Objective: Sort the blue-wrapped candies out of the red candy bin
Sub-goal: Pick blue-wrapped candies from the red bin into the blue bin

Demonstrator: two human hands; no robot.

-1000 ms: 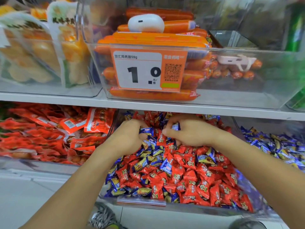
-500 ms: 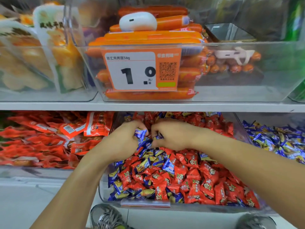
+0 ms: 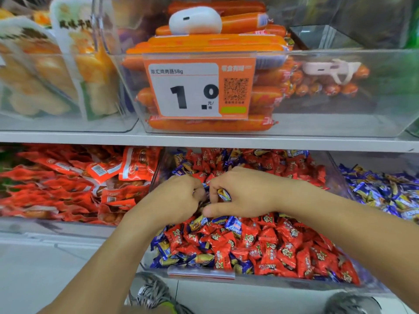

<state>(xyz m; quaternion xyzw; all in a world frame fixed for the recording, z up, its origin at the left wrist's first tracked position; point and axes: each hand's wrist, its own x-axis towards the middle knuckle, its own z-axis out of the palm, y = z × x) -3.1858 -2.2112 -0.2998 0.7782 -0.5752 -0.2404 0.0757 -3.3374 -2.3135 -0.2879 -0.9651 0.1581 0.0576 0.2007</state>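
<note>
A clear bin (image 3: 340, 182) on the lower shelf holds a heap of red-wrapped candies (image 3: 272, 243) with blue-wrapped candies (image 3: 233, 224) mixed in. Both hands are side by side in the middle of the heap. My right hand (image 3: 244, 193) is curled with a blue candy (image 3: 223, 194) pinched under its fingers. My left hand (image 3: 174, 198) is closed into a fist against it; blue wrappers peek out between the two hands, and what lies inside the left fist is hidden.
A bin of blue candies (image 3: 385, 193) stands to the right and a bin of red snack packets (image 3: 68, 184) to the left. The shelf above (image 3: 90, 138) carries a clear bin of orange sausages with a price tag (image 3: 197, 87). Shoes (image 3: 152, 293) show on the floor below.
Both hands have drawn closer together and sunk slightly into the heap. The loose blue wrappers seen between them earlier are now mostly covered by the fingers.
</note>
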